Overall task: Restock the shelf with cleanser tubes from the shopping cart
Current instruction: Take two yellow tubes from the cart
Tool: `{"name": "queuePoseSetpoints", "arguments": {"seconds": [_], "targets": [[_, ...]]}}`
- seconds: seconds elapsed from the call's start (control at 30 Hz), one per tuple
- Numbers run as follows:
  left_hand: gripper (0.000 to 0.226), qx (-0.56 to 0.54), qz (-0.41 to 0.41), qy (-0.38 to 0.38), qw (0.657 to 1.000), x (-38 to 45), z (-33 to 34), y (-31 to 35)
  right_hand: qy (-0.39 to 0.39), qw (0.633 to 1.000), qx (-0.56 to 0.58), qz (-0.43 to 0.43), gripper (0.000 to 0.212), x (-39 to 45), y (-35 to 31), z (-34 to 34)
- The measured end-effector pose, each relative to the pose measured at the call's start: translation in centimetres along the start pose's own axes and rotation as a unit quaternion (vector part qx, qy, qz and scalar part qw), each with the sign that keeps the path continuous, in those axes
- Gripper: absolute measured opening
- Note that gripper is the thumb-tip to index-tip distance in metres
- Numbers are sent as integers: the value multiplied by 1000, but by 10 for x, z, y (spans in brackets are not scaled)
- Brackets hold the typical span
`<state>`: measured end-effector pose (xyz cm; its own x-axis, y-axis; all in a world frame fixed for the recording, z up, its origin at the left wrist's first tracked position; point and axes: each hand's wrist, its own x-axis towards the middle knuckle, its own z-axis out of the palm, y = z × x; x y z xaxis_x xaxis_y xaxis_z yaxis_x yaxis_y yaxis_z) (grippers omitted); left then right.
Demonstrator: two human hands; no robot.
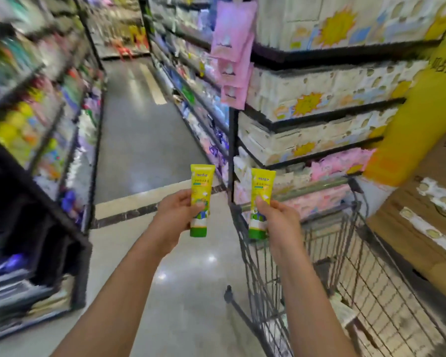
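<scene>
a tube [200,199] is pinched low in the left hand [177,215] and another tube [260,202] in the right hand [277,217]; judged light, soft-walled, best held near the stiffer cap end.

Two yellow tubes with green caps stand upright, caps down, side by side and apart, the left tube [200,199] over the aisle floor, the right tube [260,202] over the front edge of the wire cart [345,253].
</scene>
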<state>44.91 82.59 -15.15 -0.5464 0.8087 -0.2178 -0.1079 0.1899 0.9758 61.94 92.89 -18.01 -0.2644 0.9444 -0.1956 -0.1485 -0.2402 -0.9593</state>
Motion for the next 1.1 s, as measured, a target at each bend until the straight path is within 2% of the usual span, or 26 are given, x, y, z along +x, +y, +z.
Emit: {"name": "queuePoseSetpoints", "arguments": {"seconds": [0.2,0.3,0.47,0.83,0.93,1.03,1.07,1.1], "targets": [[34,-32,41,109,993,-46,-157,-1,-127,991,-47,7,13,-50,13,131],[29,-44,65,137,987,-76,-228,1,-174,982,-69,-1,4,-86,21,198],[32,-59,90,166,980,-127,-336,3,-244,966,-89,2,15,-149,41,304],[26,-62,93,303,946,-218,-513,-10,-387,913,-127,-1,9,-253,84,479],[29,-68,81,340,935,-230,-553,-17,-424,894,-142,9,27,-266,102,525],[32,-60,66,367,926,-237,-594,-18,-463,874,-146,13,69,-277,118,575],[36,-54,61,374,924,-236,-609,-18,-473,869,-144,15,73,-279,124,593],[41,-49,56,380,922,-235,-623,-16,-483,864,-139,14,66,-281,128,610]]}}
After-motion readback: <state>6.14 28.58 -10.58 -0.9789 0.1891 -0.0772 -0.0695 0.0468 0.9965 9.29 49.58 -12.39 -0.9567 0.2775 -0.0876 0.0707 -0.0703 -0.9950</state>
